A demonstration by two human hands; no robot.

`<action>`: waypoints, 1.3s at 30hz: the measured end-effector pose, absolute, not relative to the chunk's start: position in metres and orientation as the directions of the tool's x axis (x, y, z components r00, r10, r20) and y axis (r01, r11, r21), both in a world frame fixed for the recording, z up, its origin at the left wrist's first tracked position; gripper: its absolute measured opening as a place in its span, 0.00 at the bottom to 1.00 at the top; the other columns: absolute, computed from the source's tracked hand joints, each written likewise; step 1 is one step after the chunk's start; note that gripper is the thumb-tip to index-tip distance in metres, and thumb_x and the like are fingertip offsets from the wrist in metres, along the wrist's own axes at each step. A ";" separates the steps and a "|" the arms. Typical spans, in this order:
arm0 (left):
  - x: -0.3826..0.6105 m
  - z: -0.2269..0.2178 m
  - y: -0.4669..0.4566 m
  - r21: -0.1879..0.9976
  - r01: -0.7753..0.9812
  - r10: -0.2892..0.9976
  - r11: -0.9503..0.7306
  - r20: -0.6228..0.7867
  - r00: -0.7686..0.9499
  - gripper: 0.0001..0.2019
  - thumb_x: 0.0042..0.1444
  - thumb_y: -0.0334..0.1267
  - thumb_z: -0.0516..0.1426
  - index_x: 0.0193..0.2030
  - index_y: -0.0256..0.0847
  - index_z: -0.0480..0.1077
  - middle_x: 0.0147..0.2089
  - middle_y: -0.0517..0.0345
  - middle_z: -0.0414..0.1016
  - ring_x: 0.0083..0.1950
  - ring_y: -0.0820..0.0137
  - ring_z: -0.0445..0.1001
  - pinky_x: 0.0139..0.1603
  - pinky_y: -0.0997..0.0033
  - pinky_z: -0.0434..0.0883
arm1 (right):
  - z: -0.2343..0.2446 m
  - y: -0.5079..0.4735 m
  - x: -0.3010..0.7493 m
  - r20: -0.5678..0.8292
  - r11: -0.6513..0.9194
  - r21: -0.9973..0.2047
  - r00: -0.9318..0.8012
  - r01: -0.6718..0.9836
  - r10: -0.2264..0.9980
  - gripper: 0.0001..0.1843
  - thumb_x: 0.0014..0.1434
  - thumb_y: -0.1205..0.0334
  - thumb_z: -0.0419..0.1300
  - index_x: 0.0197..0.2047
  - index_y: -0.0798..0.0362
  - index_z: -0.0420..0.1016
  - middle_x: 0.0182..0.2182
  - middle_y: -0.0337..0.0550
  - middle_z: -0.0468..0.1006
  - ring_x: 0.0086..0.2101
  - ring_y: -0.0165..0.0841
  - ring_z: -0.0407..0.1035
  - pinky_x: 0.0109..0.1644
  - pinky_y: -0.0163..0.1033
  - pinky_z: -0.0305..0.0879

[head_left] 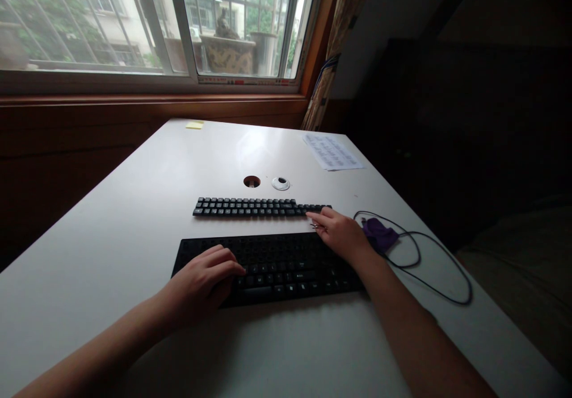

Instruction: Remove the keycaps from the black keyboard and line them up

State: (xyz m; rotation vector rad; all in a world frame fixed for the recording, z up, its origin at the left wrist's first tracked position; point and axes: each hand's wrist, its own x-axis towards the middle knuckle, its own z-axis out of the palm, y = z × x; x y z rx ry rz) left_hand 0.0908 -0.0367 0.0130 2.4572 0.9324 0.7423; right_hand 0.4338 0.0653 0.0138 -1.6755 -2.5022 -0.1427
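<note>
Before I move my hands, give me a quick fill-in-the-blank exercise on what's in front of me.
1. The left hand rests on the keyboard, while the right hand reaches toward the ____ end of the separate black key rows.
2. The small note at the table's far edge is ____.
3. The cloth-like item by the cable is ____.

Missing words: right; yellow; purple.

yellow note [195, 125] | printed sheet [333, 152] farther right | curtain [325, 82] beside window [184, 25]
</note>
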 end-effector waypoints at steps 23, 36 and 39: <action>0.091 0.013 -0.036 0.515 0.491 0.693 -0.702 0.336 0.638 0.15 0.58 0.22 0.50 0.48 0.39 0.71 0.41 0.50 0.72 0.40 0.65 0.68 0.40 0.64 0.69 | 0.017 0.068 0.429 0.068 0.364 0.043 -0.366 0.931 0.928 0.25 0.64 0.61 0.52 0.64 0.37 0.65 0.46 0.41 0.74 0.38 0.34 0.72 0.34 0.36 0.62; 0.091 0.014 -0.037 0.522 0.489 0.693 -0.699 0.327 0.642 0.16 0.57 0.22 0.50 0.48 0.40 0.71 0.42 0.50 0.71 0.41 0.64 0.68 0.40 0.63 0.69 | 0.015 0.069 0.431 0.088 0.366 0.022 -0.367 0.930 0.926 0.25 0.64 0.61 0.52 0.63 0.39 0.66 0.46 0.41 0.74 0.38 0.34 0.72 0.34 0.36 0.61; 0.091 0.015 -0.037 0.521 0.492 0.696 -0.697 0.330 0.637 0.17 0.57 0.21 0.50 0.48 0.39 0.71 0.41 0.50 0.71 0.41 0.65 0.68 0.40 0.64 0.70 | 0.015 0.069 0.431 0.083 0.364 0.019 -0.365 0.931 0.927 0.24 0.65 0.61 0.52 0.63 0.38 0.66 0.47 0.41 0.74 0.37 0.33 0.72 0.34 0.35 0.61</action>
